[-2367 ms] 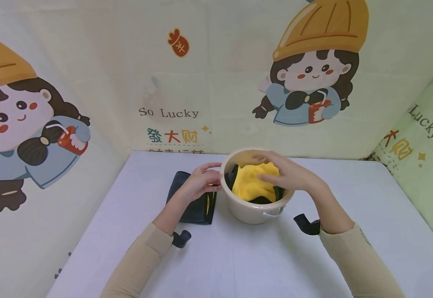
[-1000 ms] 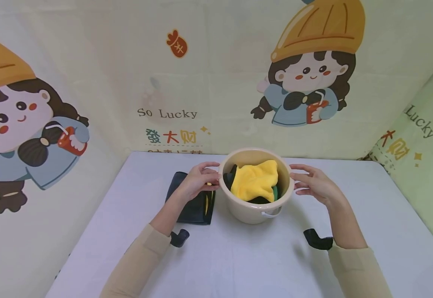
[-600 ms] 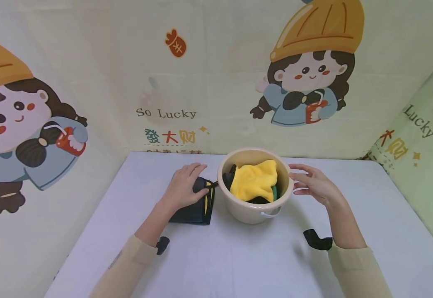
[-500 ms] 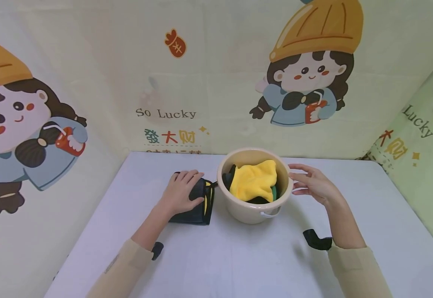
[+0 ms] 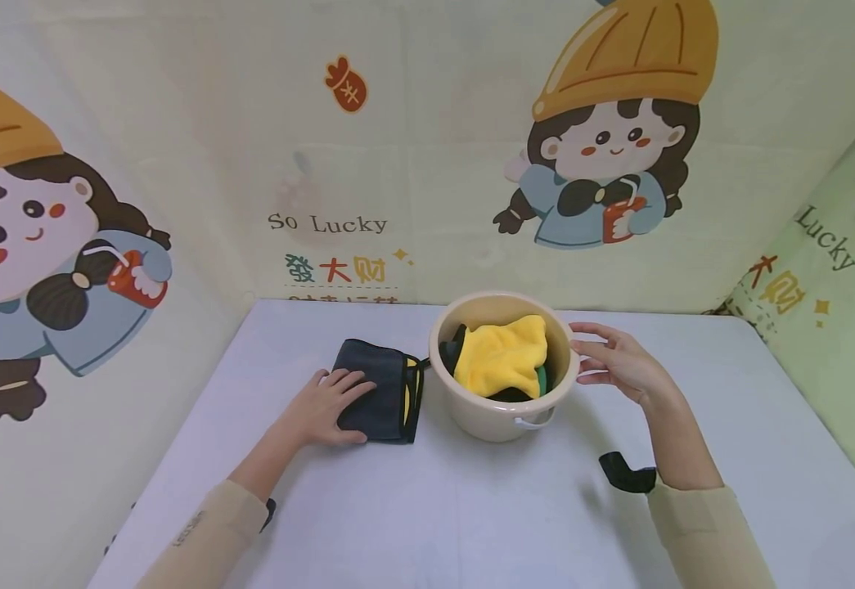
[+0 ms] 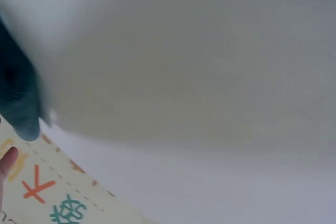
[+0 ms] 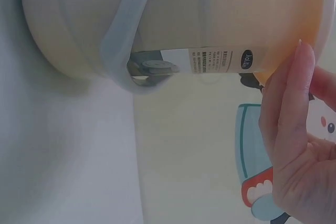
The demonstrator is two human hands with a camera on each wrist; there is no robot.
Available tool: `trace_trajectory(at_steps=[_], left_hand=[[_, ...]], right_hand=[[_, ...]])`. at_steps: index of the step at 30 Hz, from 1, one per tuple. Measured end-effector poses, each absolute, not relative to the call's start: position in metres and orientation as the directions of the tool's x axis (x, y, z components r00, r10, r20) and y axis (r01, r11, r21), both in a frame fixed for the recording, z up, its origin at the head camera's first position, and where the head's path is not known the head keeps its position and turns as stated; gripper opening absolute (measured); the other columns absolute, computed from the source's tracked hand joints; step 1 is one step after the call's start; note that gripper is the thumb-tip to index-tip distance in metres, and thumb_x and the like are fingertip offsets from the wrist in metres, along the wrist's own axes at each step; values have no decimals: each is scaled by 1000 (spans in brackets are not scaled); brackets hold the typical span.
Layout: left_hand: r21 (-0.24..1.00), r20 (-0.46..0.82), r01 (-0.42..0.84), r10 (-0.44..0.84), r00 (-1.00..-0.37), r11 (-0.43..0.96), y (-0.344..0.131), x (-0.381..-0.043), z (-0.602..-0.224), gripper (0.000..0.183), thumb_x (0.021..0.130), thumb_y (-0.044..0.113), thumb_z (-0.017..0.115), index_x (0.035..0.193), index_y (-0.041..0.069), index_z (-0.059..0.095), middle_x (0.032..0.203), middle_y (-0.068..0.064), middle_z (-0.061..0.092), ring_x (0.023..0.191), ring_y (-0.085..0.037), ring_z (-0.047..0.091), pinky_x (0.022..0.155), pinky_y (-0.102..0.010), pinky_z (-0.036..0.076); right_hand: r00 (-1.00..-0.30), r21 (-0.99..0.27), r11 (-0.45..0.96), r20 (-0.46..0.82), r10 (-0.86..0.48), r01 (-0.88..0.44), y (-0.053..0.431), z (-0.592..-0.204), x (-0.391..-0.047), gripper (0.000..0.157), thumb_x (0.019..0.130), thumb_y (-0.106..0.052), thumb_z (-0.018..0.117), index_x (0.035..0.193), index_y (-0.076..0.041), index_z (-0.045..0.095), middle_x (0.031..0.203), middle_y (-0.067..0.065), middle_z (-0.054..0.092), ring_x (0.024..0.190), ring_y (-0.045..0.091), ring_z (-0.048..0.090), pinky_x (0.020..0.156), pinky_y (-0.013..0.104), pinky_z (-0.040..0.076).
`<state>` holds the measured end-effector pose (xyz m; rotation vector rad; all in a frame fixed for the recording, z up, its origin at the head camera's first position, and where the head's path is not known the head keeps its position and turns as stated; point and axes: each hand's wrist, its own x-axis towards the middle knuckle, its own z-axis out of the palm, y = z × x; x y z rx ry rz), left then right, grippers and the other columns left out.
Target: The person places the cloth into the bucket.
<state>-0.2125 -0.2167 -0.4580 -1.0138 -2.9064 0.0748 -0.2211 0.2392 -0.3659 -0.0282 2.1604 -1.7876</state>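
A cream bucket [image 5: 489,421] stands on the table, holding a crumpled yellow cloth [image 5: 502,356] and some black and green material. My right hand [image 5: 622,364] has its fingers extended against the bucket's right rim; the right wrist view shows those fingers [image 7: 295,95] lying along the bucket wall [image 7: 168,14]. Left of the bucket lies a flat, folded dark navy piece [image 5: 381,380] with black edging and yellow showing between its folds. My left hand [image 5: 326,409] is spread at its left side, fingers over the top and thumb by the lower corner. The left wrist view catches just one fingertip [image 6: 8,162].
The white table [image 5: 464,523] runs back to a printed cloth backdrop [image 5: 412,164]. A pale handle [image 5: 536,421] hangs at the bucket's front. A short black cord [image 5: 424,361] runs from the folded piece towards the bucket. Black wrist mounts [image 5: 627,473] stick out beside the sleeves.
My right hand has come out from over the yellow cloth to the bucket's right rim. My left hand has left the left rim and moved down and left to the folded navy piece.
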Motion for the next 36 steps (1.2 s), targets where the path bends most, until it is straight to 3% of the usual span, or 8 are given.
trace_trajectory(at_steps=[17, 27, 36], left_hand=[[-122, 11, 620, 626, -780, 775, -234, -221, -482, 72, 78, 53, 60, 135, 14, 42, 136, -14, 41, 121, -36, 37, 100, -53, 30], [-241, 143, 619, 658, -740, 748, -222, -225, -490, 58, 72, 41, 73, 122, 19, 54, 116, -10, 46, 100, -31, 42, 88, -47, 38], [-305, 226, 581, 650, -726, 755, -218, -225, -489, 56, 67, 36, 78, 115, 20, 54, 108, -10, 46, 92, -32, 46, 82, -49, 41]], right_hand=[[-942, -956, 212, -248, -224, 202, 239, -369, -224, 65, 89, -32, 58, 139, -3, 28, 87, -5, 63, 72, 13, 64, 69, 30, 55], [-942, -955, 216, -253, -220, 205, 239, -369, -223, 65, 89, -32, 58, 140, -4, 27, 88, -5, 63, 74, 13, 64, 69, 30, 55], [-940, -954, 221, -253, -227, 203, 238, -365, -221, 66, 91, -30, 56, 142, -3, 24, 88, -6, 63, 75, 12, 64, 69, 29, 55]])
